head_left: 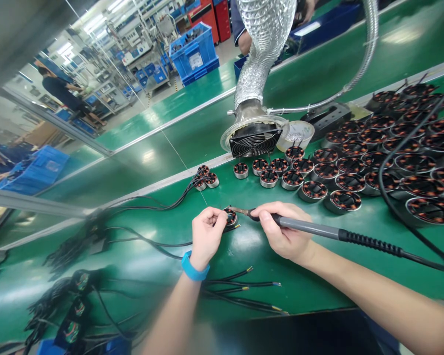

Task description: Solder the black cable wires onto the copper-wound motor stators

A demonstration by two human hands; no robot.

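Note:
My right hand is closed round the grey and black handle of a soldering iron, whose tip points left. The tip reaches the edge of a small round motor stator with copper windings; I cannot tell whether it touches. My left hand, with a blue wristband, pinches at the stator's left side. A thin strand of solder wire runs down from above into these fingers, which partly hide the stator. Black cables lead from the left to beneath my left hand.
Many stators stand in rows at the right, and several wired ones at centre-left. A fume extractor hangs behind them. Cables with stripped ends lie in front on the green bench. Blue bins and co-workers are beyond.

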